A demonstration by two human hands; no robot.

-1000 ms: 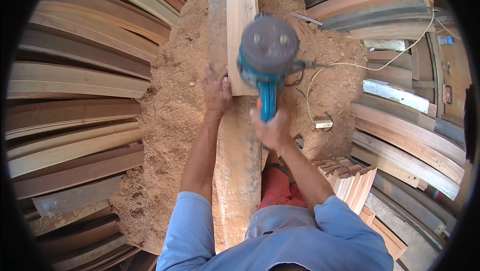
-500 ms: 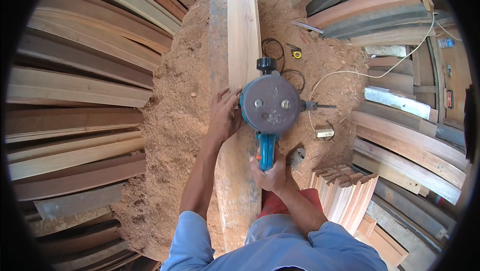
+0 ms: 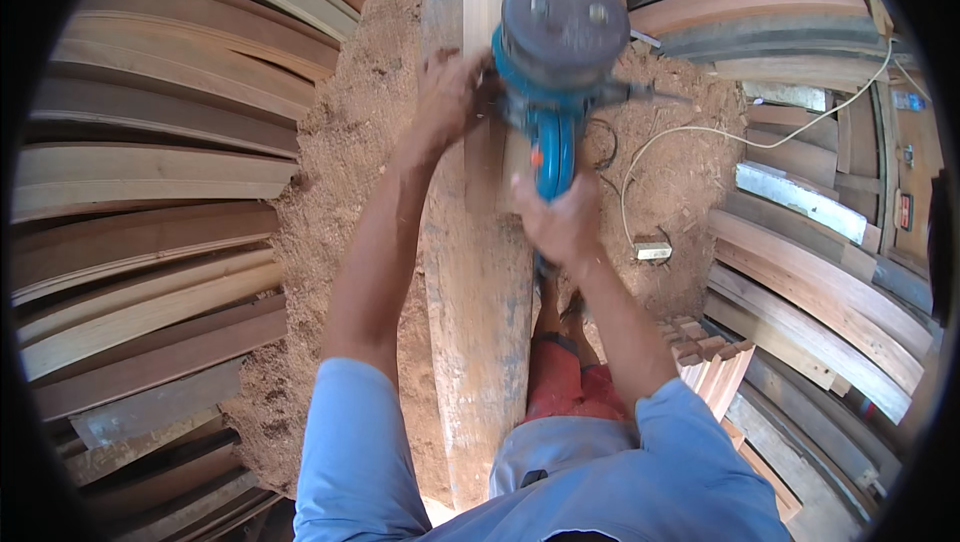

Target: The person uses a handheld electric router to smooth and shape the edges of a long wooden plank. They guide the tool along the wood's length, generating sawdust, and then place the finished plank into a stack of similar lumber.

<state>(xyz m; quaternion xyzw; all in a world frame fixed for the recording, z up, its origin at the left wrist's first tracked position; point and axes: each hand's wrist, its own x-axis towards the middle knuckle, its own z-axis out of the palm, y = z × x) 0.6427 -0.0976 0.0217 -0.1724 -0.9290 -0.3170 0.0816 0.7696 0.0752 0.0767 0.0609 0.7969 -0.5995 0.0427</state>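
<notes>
A blue router [image 3: 565,32] with a round grey top stands over a pale wooden plank [image 3: 485,2], which lies lengthwise on a long worn timber beam [image 3: 475,362]. My right hand [image 3: 562,217] is closed round the router's rear handle, close to its orange button. At the router's left side, my left hand [image 3: 450,102] has its fingers curled at the base, over the plank's left edge. Motion blurs both hands and the tool, and part of the left fingers is hidden. The underside of the router cannot be seen.
Stacked boards [image 3: 160,177] line the left side, with more planks [image 3: 800,242] on the right. Sawdust [image 3: 350,142] covers the ground. A pale cord [image 3: 690,129] loops to a small white box [image 3: 653,251]. Short wood pieces [image 3: 710,347] stand near my right elbow.
Both hands and the router have moved forward, away from me, along the plank. My arms are stretched further. The yellow tape measure is now hidden from sight.
</notes>
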